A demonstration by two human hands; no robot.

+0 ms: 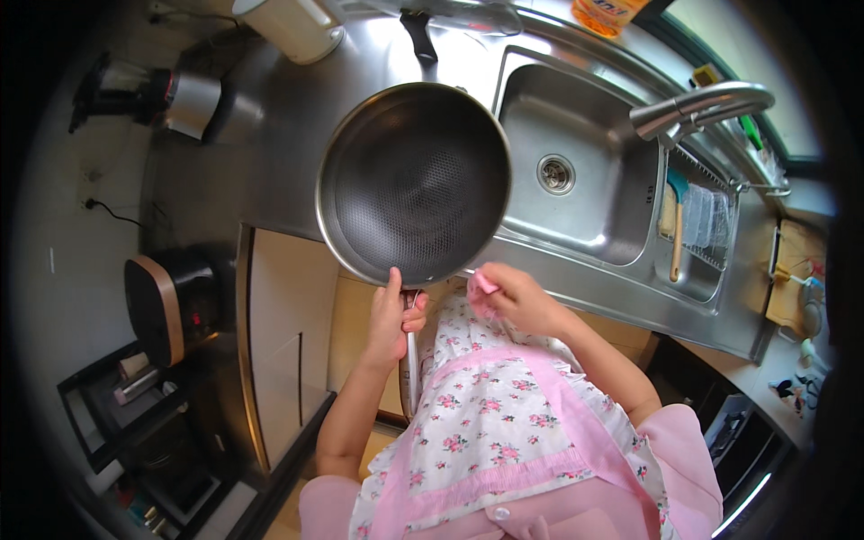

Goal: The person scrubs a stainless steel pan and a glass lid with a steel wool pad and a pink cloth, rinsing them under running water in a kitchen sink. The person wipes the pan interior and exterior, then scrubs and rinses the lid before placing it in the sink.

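Note:
A dark wok (pixel 415 182) with a honeycomb-textured inside and a bright metal rim is held out over the front of the steel counter. My left hand (pixel 391 320) grips its long metal handle (pixel 410 364) close to the rim, the thumb pressing on the rim's near edge. A pink cloth (pixel 482 294) is bunched in the fingers of my right hand (pixel 523 297). That hand is apart from the wok, just below its lower right side and before my flowered apron (pixel 486 418).
Right of the wok lies a steel sink (pixel 580 169) with a curved faucet (pixel 702 108) over it. A side basin's rack (pixel 698 209) holds a teal-headed spatula (pixel 676 223). Behind are a black-handled lid or pan (pixel 420 37) and a cream pitcher (pixel 290 30); a blender (pixel 162 94) stands left.

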